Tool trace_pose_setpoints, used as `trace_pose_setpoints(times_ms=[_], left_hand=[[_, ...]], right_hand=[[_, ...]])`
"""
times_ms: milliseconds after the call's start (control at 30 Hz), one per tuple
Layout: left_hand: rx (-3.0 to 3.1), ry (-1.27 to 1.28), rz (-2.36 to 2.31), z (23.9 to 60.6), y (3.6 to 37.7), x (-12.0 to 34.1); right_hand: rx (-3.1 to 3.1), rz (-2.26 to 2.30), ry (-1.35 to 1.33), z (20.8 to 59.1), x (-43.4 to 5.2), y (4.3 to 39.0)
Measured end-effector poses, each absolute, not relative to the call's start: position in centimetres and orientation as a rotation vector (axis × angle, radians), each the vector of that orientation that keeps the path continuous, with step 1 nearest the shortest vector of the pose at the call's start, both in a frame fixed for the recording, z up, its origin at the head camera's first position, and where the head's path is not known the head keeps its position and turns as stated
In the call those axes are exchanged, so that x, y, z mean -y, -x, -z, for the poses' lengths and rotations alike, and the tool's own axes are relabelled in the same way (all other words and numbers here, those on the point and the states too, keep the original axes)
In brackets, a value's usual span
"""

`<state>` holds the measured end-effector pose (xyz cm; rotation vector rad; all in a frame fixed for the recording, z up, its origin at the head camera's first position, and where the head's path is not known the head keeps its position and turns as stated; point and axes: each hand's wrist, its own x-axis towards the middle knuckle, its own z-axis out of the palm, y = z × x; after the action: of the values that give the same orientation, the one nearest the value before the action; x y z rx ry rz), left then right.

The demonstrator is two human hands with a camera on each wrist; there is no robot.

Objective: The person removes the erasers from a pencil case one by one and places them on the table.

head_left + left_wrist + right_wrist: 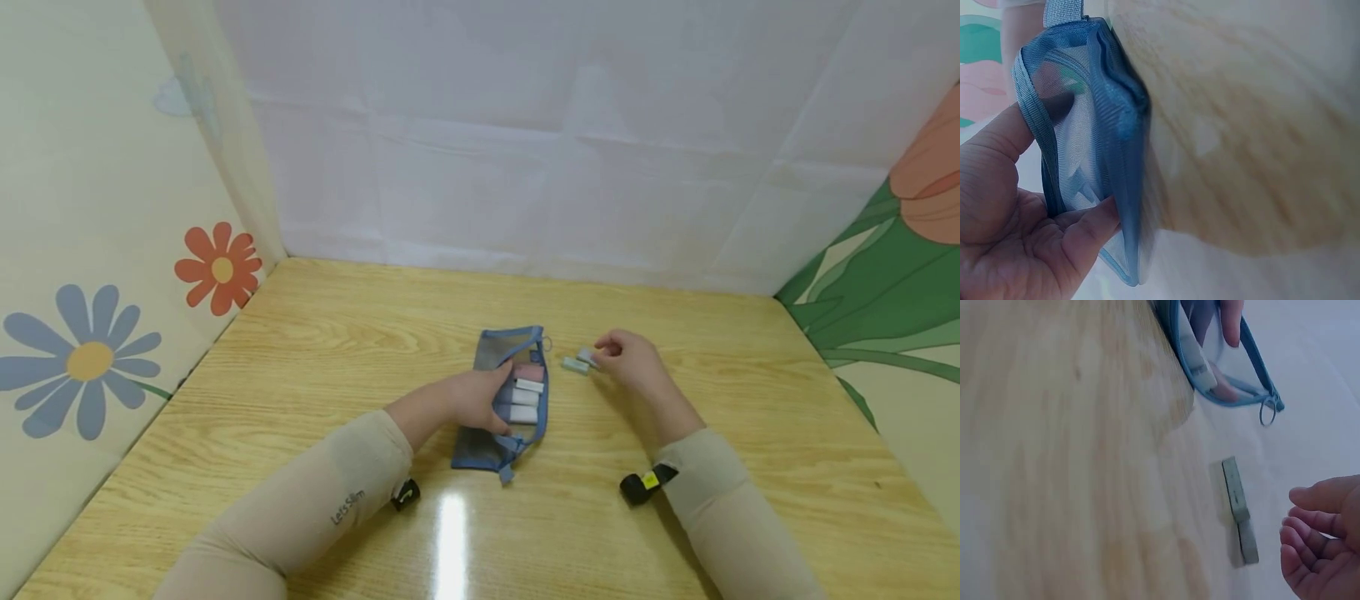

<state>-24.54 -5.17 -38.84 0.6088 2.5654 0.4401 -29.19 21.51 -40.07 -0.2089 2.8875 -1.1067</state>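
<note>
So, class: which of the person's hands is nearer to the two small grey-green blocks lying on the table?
Right. The right hand is beside the grey-green blocks, fingers curled just short of them. The left hand is farther off, holding open the blue mesh pouch.

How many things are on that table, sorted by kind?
Blue mesh pouch, held open by the left hand: 1
White bars in the pouch: 3
Pink bar in the pouch: 1
Pale green bars on the wooden table by the right hand: 2
Total: 7
</note>
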Motion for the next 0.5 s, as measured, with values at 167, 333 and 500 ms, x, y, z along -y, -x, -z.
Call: trace_pose_setpoints(times_ms=[167,333,500], left_hand=[[-2.567,-0.621,-0.449,38.8,24.5,5.2],[-2.566,-0.622,-0.456,38.8,24.6,5.2],[-2.569,-0.622,-0.449,39.0,24.7,5.2]], right_hand=[[-2.885,1.072,0.29,39.7,-20.2,28.6],[-2.879,1.075,0.392,39.3,-19.0,28.1],[-2.852,1.072,0.496,39.0,-18.0,27.5]])
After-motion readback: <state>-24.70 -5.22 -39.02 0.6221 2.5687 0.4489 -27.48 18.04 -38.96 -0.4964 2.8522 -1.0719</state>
